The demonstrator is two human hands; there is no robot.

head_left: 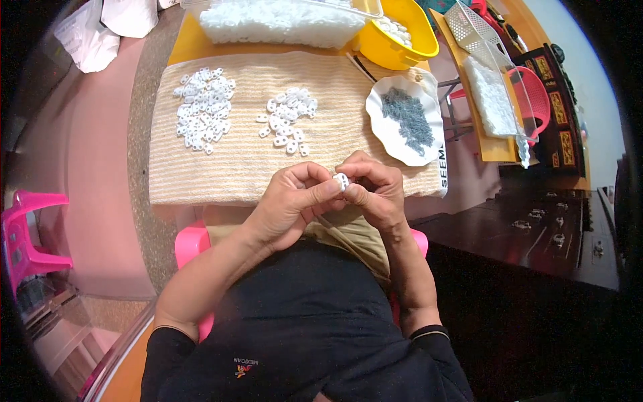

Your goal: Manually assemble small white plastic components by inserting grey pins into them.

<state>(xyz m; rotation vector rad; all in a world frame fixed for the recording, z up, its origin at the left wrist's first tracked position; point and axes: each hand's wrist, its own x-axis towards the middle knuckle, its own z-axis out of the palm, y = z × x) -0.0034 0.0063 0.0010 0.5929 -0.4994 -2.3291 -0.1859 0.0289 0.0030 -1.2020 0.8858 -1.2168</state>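
Note:
Between my two hands, just over the near edge of the towel, is a small white plastic piece with dark holes. My left hand pinches it from one side with thumb and forefinger. The thumb and fingers of my right hand close on its other side. Beyond the hands lies a loose pile of small white two-holed pieces. A larger pile of white pieces sits to its left. On the right, a white scalloped plate bears many small grey-blue parts, too fine to name.
A striped beige towel covers the table. At its far side stand a clear bin of white pieces and a yellow basin. Another clear tub is on a side table at right. A pink stool stands on the left floor.

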